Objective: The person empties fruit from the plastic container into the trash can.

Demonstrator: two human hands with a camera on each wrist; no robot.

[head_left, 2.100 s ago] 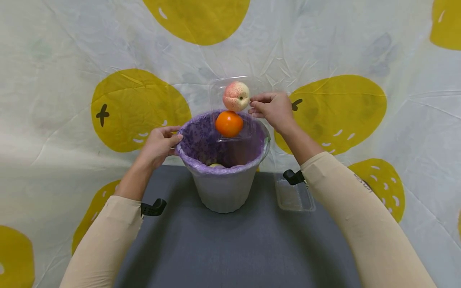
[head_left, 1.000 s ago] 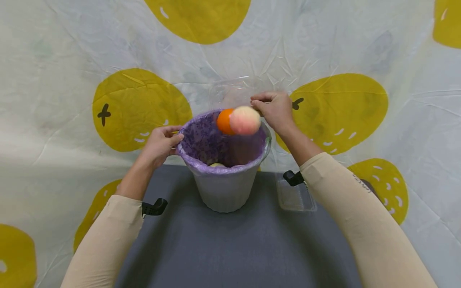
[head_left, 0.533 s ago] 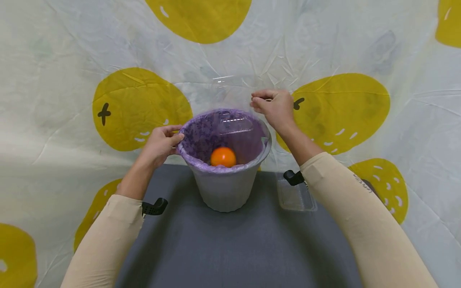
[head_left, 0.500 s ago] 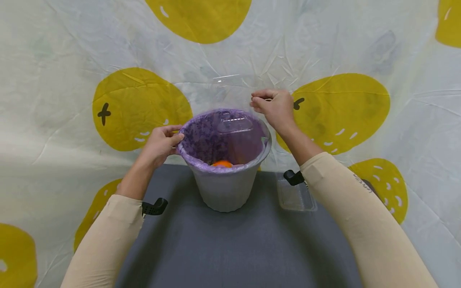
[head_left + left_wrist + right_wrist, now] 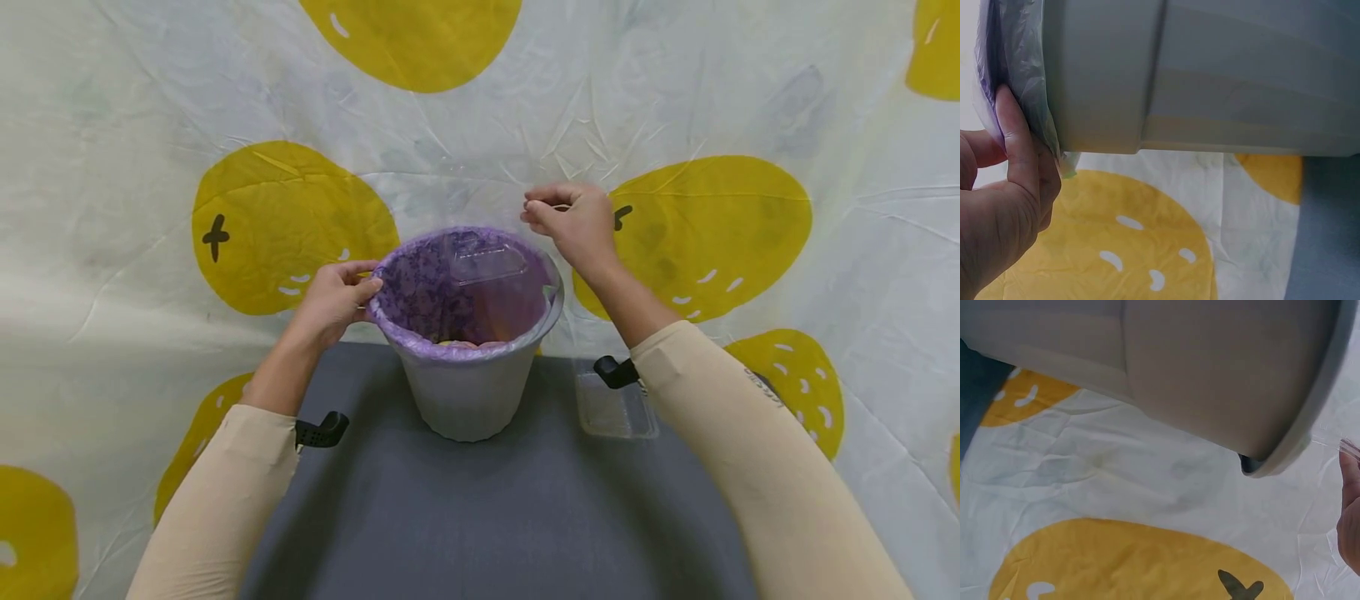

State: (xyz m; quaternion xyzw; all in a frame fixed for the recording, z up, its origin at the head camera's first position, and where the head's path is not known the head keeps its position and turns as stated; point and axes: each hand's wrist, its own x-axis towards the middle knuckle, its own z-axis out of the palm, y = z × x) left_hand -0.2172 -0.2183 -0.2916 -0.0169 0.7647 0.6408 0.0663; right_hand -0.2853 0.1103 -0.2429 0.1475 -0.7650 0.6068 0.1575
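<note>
A light grey bucket (image 5: 467, 400) stands upright, lined with a purple patterned plastic bag (image 5: 416, 287) folded over its rim. My left hand (image 5: 328, 304) pinches the lined rim at its left side; in the left wrist view, its fingers (image 5: 1016, 134) lie against the liner. Above the bucket's far right edge, my right hand (image 5: 573, 223) pinches a clear plastic container (image 5: 489, 263), tilted over the opening with no fruit in it. Pinkish and yellow tops of fruit (image 5: 471, 344) show low inside the bucket, their lower parts hidden by the near rim.
Another clear plastic container (image 5: 617, 412) lies on the dark grey table (image 5: 480, 525), right of the bucket and partly under the right arm. Close behind hangs a white cloth (image 5: 480, 125) printed with yellow fruit shapes.
The peach and the shiny orange fruit have slid out of the tilted container and dropped into the bucket. The orange one is now out of sight. Both hands stay nearly in place.
</note>
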